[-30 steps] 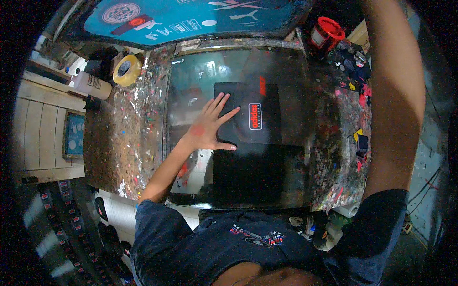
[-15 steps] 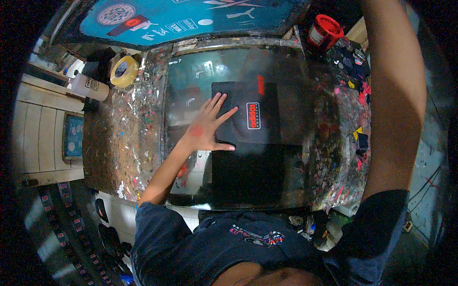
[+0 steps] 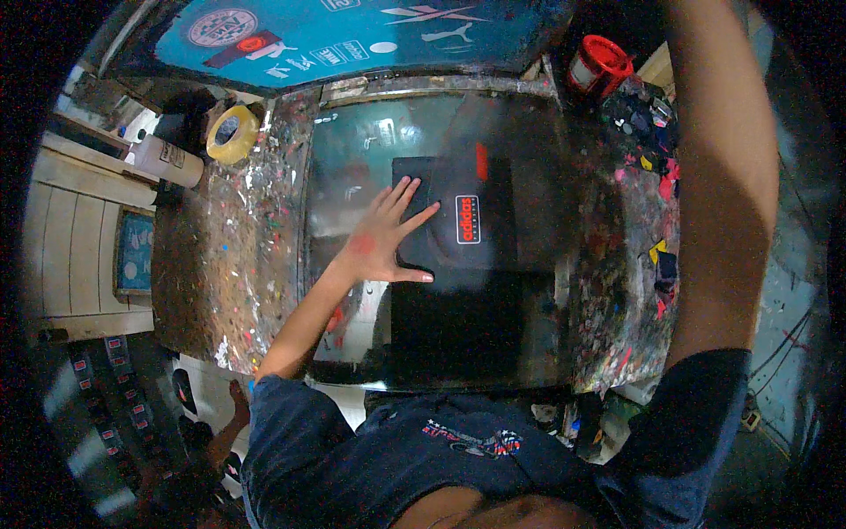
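Note:
My left hand (image 3: 383,234) lies flat with fingers spread, across the left edge of a black cloth piece (image 3: 496,181). On the cloth is a small red-and-white printed mark (image 3: 469,219). A shiny glass-like plate (image 3: 344,132) lies beneath the cloth, and a darker black rectangle (image 3: 458,326) shows nearer to me. My right arm (image 3: 723,176) is raised and runs out past the top edge, so my right hand is outside the picture. Across the far side, a teal printing screen (image 3: 304,44) with pale stencil shapes stands tilted up.
A roll of clear yellowish tape (image 3: 248,137) and a pale bottle (image 3: 167,160) stand at the left. A red tub (image 3: 599,66) is at the far right, near scattered cloth scraps (image 3: 661,256). The paint-stained tabletop (image 3: 220,247) surrounds the plate. Another person's arm (image 3: 231,432) shows at lower left.
Another person's arm has come into view at lower left. My left hand stays flat on the cloth, and my right arm remains raised with little change.

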`<state>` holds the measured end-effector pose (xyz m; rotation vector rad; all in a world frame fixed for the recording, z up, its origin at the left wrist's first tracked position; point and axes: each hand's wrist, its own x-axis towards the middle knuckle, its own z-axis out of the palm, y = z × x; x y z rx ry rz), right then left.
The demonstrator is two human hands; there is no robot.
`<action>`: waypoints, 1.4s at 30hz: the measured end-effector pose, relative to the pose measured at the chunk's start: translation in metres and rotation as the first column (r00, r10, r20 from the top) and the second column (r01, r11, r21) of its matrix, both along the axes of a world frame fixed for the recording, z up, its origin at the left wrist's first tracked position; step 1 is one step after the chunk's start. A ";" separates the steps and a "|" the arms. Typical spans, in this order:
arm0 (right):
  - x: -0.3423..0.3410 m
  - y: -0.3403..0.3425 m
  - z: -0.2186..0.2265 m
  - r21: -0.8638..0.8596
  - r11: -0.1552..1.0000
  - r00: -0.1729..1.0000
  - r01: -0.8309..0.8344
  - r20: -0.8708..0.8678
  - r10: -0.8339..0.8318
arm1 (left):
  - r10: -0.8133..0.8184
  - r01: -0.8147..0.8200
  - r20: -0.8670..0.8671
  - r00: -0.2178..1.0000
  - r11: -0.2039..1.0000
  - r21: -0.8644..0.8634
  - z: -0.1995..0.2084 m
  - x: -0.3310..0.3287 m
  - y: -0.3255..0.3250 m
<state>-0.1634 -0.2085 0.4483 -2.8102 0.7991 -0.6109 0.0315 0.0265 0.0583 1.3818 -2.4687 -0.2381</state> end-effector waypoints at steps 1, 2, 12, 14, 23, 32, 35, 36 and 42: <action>0.000 -0.002 0.000 0.023 0.999 1.000 -0.027 0.007 0.027 | 0.002 -0.002 -0.005 1.000 1.000 -0.001 0.000 0.000 0.001; 0.001 -0.005 -0.001 0.054 0.997 0.998 -0.057 0.015 0.056 | 0.002 -0.002 -0.026 1.000 1.000 0.012 -0.002 0.001 0.001; -0.003 0.002 0.006 -0.099 0.994 0.997 0.040 -0.054 -0.045 | 0.128 -0.151 -0.432 0.893 0.988 -0.020 0.035 -0.107 -0.003; 0.002 0.025 0.008 -0.147 0.987 0.995 0.063 -0.063 -0.073 | -0.195 0.204 -0.624 0.756 0.977 -0.058 0.026 -0.123 -0.011; -0.065 0.214 -0.232 -0.439 0.887 0.984 0.142 0.161 -0.078 | 0.515 -0.513 -0.101 0.851 0.777 -0.365 0.161 -0.031 0.119; -0.073 0.236 -0.321 0.037 0.999 0.995 0.036 -0.091 -0.033 | 0.428 -0.455 -0.194 0.883 0.881 -0.130 -0.001 -0.021 0.154; -0.076 0.230 -0.316 0.198 0.980 0.987 0.012 -0.160 0.021 | 0.434 -0.473 -0.219 0.874 0.862 -0.182 -0.008 -0.021 0.155; -0.075 0.223 -0.321 0.230 0.973 0.992 0.027 -0.130 0.004 | 0.421 -0.470 -0.248 0.872 0.862 -0.190 -0.006 -0.021 0.155; -0.050 0.104 -0.328 0.130 0.974 0.967 0.186 -0.199 -0.158 | 0.414 -0.454 -0.233 0.880 0.878 -0.154 -0.006 -0.023 0.151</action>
